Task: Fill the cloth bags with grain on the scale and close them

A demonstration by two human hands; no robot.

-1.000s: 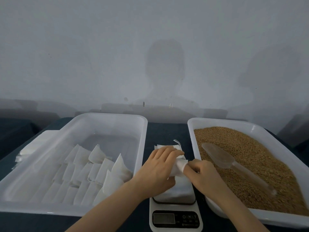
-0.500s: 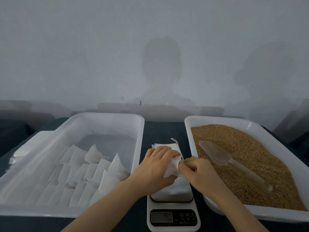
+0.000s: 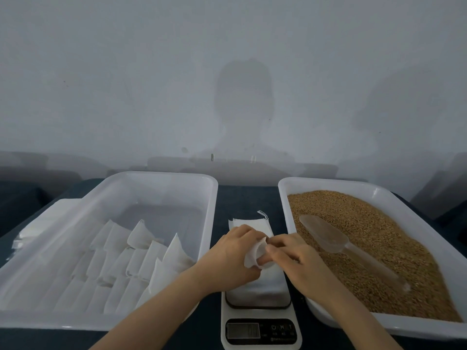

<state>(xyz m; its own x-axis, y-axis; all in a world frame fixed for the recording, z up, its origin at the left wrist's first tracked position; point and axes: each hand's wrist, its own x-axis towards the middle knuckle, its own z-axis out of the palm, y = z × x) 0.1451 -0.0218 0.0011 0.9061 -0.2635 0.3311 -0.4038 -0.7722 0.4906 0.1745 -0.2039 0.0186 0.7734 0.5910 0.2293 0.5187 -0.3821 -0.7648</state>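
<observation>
A small white cloth bag (image 3: pixel 255 255) stands over the white kitchen scale (image 3: pixel 260 332) at the front centre. My left hand (image 3: pixel 227 256) grips the bag's left side, fingers curled over its mouth. My right hand (image 3: pixel 290 258) pinches the bag's right rim, and the mouth is held apart between both hands. A stack of flat empty bags (image 3: pixel 249 223) lies just behind the scale. On the right, a white tray (image 3: pixel 328 184) holds brown grain (image 3: pixel 366 238), with a clear plastic scoop (image 3: pixel 338 241) lying on it.
A white tray (image 3: pixel 151 176) on the left holds several closed white bags (image 3: pixel 131 256) in rows. A pile of flat white bags (image 3: pixel 40 218) lies left of that tray. The table top is dark blue, and a grey wall stands close behind.
Both hands have worked the bag's mouth wider, and the right hand's fingers have shifted onto its right rim. The view has tilted slightly.
</observation>
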